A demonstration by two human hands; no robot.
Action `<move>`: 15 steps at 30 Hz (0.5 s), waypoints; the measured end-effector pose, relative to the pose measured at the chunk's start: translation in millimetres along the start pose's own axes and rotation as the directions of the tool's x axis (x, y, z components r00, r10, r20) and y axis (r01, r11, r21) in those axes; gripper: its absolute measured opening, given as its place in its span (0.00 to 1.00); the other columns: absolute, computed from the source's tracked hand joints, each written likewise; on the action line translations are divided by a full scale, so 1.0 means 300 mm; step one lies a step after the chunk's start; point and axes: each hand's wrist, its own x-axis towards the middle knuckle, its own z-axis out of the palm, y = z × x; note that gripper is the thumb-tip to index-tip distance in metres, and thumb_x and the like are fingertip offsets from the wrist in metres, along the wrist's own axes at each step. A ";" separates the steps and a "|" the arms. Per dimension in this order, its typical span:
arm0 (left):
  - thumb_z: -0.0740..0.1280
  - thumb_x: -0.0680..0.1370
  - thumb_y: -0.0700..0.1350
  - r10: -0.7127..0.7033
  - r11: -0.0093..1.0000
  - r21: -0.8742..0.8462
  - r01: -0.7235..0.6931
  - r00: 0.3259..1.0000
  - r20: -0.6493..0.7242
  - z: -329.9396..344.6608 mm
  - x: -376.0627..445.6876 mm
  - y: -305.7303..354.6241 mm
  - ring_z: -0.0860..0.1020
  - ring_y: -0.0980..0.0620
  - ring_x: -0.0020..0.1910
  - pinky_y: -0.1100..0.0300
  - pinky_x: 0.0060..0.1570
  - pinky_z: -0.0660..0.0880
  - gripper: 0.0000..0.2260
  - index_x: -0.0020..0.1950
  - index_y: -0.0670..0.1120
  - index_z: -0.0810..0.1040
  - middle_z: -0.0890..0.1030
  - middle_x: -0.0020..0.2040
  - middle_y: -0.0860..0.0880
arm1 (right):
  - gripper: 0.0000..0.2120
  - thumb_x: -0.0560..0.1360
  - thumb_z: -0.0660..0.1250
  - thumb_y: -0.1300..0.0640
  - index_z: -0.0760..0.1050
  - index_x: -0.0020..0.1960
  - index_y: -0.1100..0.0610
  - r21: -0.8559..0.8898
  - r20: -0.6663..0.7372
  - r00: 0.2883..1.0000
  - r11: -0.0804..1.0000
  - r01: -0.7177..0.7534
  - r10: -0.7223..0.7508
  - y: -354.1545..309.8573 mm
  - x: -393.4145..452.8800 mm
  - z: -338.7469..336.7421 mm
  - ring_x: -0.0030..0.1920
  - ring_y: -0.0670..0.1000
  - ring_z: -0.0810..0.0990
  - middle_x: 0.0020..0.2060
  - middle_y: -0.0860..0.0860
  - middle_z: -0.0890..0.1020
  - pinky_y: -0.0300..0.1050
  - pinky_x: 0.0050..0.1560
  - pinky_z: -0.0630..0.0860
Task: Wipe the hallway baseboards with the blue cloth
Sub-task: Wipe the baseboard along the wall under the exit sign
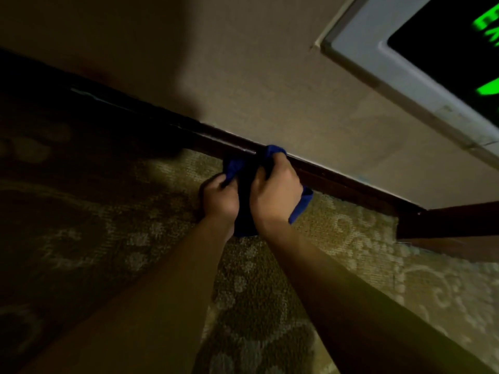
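- Head view: the blue cloth (244, 184) lies bunched against the dark wooden baseboard (337, 176), where the patterned carpet (351, 238) meets the wall (270, 90).
- The right hand (275, 195) has its grip curled around the upper part of the cloth and presses it on the top edge of the baseboard. The left hand (218, 201) pinches the lower fold near the carpet.
- Risk: the cloth is crumpled, so I think only a small patch touches the wood, and dust on the face below could be missed.
- Risk: a loose tail hangs at the right of the right hand; it may drag on the carpet and collect fluff.
- Risk: the hallway is dim, and the baseboard toward the left edge is in shadow, so unwiped parts are hard to notice.
- Risk: a lit exit sign (432, 49) sits low on the wall; a high stroke could bump it.
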 end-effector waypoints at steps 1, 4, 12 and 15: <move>0.66 0.80 0.41 -0.002 0.999 0.032 0.003 1.000 -0.014 0.001 0.001 0.003 0.79 0.40 0.58 0.41 0.63 0.74 0.09 0.60 0.45 0.78 0.81 0.59 0.41 | 0.06 0.76 0.62 0.58 0.74 0.50 0.59 -0.015 0.031 0.999 0.999 0.031 -0.030 0.013 0.010 -0.012 0.46 0.59 0.79 0.44 0.56 0.82 0.49 0.43 0.70; 0.68 0.79 0.44 -0.005 0.999 0.053 0.007 0.999 -0.032 0.007 0.004 -0.001 0.78 0.42 0.61 0.44 0.64 0.74 0.19 0.70 0.44 0.73 0.78 0.64 0.42 | 0.11 0.77 0.63 0.57 0.76 0.57 0.58 0.049 0.005 0.985 0.984 -0.171 0.171 0.075 0.035 -0.063 0.52 0.60 0.80 0.49 0.57 0.83 0.48 0.51 0.73; 0.67 0.79 0.41 0.013 1.000 0.017 -0.014 0.999 0.030 -0.019 0.023 -0.007 0.80 0.39 0.57 0.41 0.62 0.75 0.10 0.58 0.40 0.80 0.82 0.57 0.40 | 0.09 0.78 0.61 0.56 0.73 0.55 0.58 0.101 -0.025 0.901 0.897 -0.429 0.434 -0.033 0.011 -0.004 0.56 0.61 0.78 0.53 0.58 0.81 0.51 0.53 0.71; 0.67 0.79 0.40 0.022 0.999 0.049 -0.023 0.999 0.024 -0.018 0.036 -0.009 0.81 0.38 0.54 0.39 0.60 0.76 0.05 0.47 0.45 0.83 0.84 0.48 0.41 | 0.06 0.77 0.61 0.57 0.73 0.52 0.57 0.030 0.051 0.977 0.977 -0.209 0.207 -0.037 -0.004 0.002 0.50 0.60 0.79 0.48 0.56 0.82 0.49 0.45 0.70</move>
